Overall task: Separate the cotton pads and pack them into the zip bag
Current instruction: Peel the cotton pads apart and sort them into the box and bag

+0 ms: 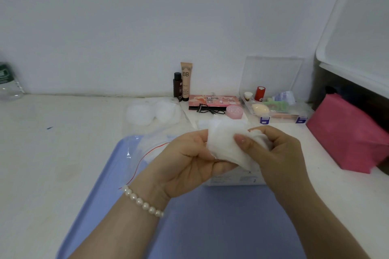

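The left hand (189, 160), a pearl bracelet (143, 203) at its wrist, came up from the near edge with its fingers curled round the left side of a stack of white cotton pads (226, 145). The right hand (273, 151) met it from the other side, thumb and fingers pinching the pads' right edge, so that both hands held the stack above a blue tray (210, 227) lying at the near edge of the tabletop (52, 143). Under the hands a white box (233, 180) rested on the tray's far part. To the left of it the clear zip bag (145, 149), with its red seal line, lay across the tray's far left corner. Beyond the bag sat packs of round cotton pads (153, 112) in clear wrap. Along the far edge stood a dark bottle (177, 86) and a BB cream tube (186, 81), then a pink palette (213, 101), a pink jar (234, 111) and an open clear organiser box (275, 109). A pink pouch (347, 134) sat at the right edge.
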A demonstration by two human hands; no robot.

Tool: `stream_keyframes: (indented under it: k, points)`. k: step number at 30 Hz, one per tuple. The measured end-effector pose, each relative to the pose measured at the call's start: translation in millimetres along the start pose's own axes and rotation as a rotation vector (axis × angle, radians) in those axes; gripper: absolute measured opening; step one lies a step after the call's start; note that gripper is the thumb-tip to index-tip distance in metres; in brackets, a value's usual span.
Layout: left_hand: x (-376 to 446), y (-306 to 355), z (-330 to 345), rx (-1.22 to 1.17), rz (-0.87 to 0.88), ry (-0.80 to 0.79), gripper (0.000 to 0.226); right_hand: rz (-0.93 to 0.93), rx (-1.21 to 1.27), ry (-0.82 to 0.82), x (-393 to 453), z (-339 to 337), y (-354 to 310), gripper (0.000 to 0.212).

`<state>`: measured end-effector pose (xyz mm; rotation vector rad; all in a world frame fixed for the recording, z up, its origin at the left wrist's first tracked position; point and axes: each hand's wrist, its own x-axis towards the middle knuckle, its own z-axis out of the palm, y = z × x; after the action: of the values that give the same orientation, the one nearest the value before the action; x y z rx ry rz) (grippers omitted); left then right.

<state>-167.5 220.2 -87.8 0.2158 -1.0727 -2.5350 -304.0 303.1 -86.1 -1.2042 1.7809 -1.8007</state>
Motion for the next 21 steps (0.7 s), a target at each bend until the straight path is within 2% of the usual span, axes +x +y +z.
stream_keyframes:
  k: [4,7,14,18,21]
  points:
    - [-0.7,1.1,-0.7,0.033,-0.026,-0.035,0.056,0.084,0.072,-0.042,1.5,-4.6,1.9,0.021]
    - [-1.7,2.3,-1.1,0.079,-0.026,-0.027,0.046,0.146,0.131,-0.093,3.9,-9.3,-0.6,0.018]
    - [-1.9,1.6,-0.5,0.239,0.037,0.143,0.029,0.222,0.198,-0.126,3.5,-10.5,-1.2,0.016]
    - [-2.1,1.9,0.5,0.268,0.064,0.163,0.021,0.274,0.23,-0.129,5.1,-12.1,0.9,0.016]
    - [-1.5,1.9,1.0,0.264,0.086,0.183,0.03,0.396,0.385,-0.194,7.3,-12.2,-0.7,0.023]
